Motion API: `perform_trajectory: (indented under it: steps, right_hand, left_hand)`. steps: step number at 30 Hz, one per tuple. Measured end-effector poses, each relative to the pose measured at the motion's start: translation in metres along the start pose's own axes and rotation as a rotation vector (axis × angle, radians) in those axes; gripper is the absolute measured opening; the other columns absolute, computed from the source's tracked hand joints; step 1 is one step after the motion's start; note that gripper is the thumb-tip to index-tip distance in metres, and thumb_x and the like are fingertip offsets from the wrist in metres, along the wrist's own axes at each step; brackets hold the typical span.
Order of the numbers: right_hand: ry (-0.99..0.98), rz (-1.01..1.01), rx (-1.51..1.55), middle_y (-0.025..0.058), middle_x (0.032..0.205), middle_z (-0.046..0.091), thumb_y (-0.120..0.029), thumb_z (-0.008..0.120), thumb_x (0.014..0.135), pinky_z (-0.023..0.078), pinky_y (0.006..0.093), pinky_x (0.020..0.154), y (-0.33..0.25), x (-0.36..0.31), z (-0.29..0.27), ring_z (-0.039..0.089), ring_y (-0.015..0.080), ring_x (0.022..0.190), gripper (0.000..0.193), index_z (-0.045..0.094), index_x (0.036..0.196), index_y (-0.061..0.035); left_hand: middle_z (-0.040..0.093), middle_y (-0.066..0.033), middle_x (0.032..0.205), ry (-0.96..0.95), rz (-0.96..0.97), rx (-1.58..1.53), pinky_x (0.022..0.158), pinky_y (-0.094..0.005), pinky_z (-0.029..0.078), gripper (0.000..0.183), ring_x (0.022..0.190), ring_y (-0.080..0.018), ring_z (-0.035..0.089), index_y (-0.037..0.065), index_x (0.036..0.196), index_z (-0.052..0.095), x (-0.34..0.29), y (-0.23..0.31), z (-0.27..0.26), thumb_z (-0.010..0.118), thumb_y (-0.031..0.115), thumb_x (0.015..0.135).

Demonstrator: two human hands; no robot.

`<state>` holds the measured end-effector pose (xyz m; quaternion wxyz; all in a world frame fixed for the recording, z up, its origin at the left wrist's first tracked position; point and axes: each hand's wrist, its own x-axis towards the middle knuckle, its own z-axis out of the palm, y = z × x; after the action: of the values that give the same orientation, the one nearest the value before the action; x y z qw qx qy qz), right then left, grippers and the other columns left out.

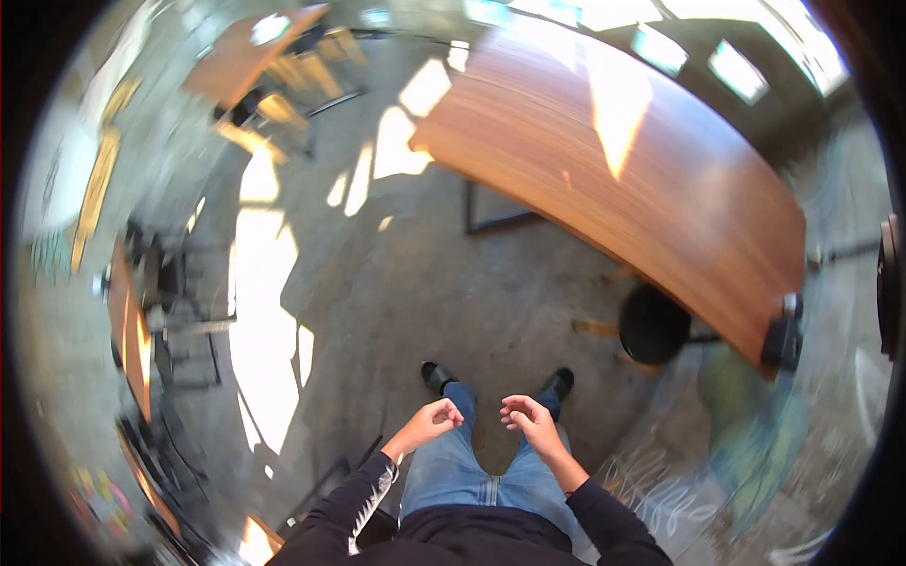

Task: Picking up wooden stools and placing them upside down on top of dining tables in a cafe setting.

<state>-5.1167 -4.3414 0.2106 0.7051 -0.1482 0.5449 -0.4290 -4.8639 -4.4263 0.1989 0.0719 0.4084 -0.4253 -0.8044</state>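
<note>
My left hand [431,423] is in front of my body, above my thigh, its fingers loosely curled and nothing seen in them. Across a gap from it, my right hand [532,422] hovers at about the same height. Its fingers bend inward, apart from the thumb, with nothing between them. Neither hand touches anything. Below them are my blue jeans [491,491] and my dark shoes on the floor.
A long wooden table [623,141] stands ahead and to the right, with a round black stool [654,324] at its near side. A black object [782,341] sits at its right end. Smaller tables [250,52] and chairs stand far left and left. Sunlight patches the concrete floor [368,302].
</note>
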Motion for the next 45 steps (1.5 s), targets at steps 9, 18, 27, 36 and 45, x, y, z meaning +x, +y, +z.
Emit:
perform_trajectory:
  steps: [9, 18, 27, 36, 45]
  right_hand:
    - [-0.445, -0.01, -0.242, 0.0055, 0.092, 0.064, -0.006, 0.046, 0.094, 0.051, 0.0281, 0.075, -0.07, 0.061, 0.251, 0.063, 0.0149, 0.082, 0.02, 0.06, 0.109, -0.0036]
    - [-0.738, 0.008, -0.457, 0.0063, 0.086, 0.061, -0.01, 0.046, 0.097, 0.05, 0.0288, 0.072, -0.087, 0.097, 0.398, 0.06, 0.0156, 0.076, 0.018, 0.06, 0.105, -0.0028]
    - [-0.884, 0.088, -0.671, 0.0062, 0.085, 0.061, -0.01, 0.049, 0.095, 0.05, 0.0275, 0.071, -0.072, 0.185, 0.562, 0.059, 0.0141, 0.075, 0.017, 0.061, 0.106, -0.0023]
    - [-1.332, 0.234, -0.587, 0.0048, 0.081, 0.056, -0.011, 0.049, 0.091, 0.047, 0.0278, 0.072, 0.018, 0.161, 0.844, 0.055, 0.0132, 0.074, 0.017, 0.056, 0.105, -0.0023]
    - [-1.523, 0.392, -0.569, 0.0051, 0.08, 0.056, -0.009, 0.048, 0.09, 0.048, 0.0291, 0.071, 0.174, 0.062, 0.978, 0.055, 0.0139, 0.073, 0.014, 0.055, 0.101, -0.0032]
  left_hand:
    - [0.06, -0.005, 0.099, 0.659, 0.437, -0.394, 0.087, -0.0312, 0.048, 0.009, 0.095, -0.0152, 0.061, 0.008, 0.085, 0.049, -0.203, 0.019, -0.072, 0.05, 0.0, 0.088]
    - [0.058, -0.0038, 0.097, 1.007, 0.795, -0.675, 0.083, -0.0282, 0.045, 0.018, 0.094, -0.0129, 0.057, 0.011, 0.08, 0.043, -0.262, 0.013, -0.101, 0.044, -0.004, 0.089]
    - [0.056, -0.0049, 0.099, 1.248, 0.934, -0.676, 0.085, -0.0273, 0.043, 0.022, 0.098, -0.0146, 0.055, 0.008, 0.085, 0.047, -0.322, 0.029, -0.194, 0.04, -0.012, 0.08]
    - [0.057, -0.0058, 0.097, 1.704, 1.051, -1.003, 0.084, -0.0299, 0.045, 0.014, 0.096, -0.0164, 0.057, 0.011, 0.084, 0.043, -0.386, -0.006, -0.219, 0.043, -0.001, 0.091]
    - [0.056, -0.0074, 0.096, 1.973, 1.367, -1.265, 0.084, -0.0287, 0.047, 0.014, 0.092, -0.0162, 0.057, 0.01, 0.084, 0.039, -0.51, -0.079, -0.284, 0.043, -0.002, 0.09]
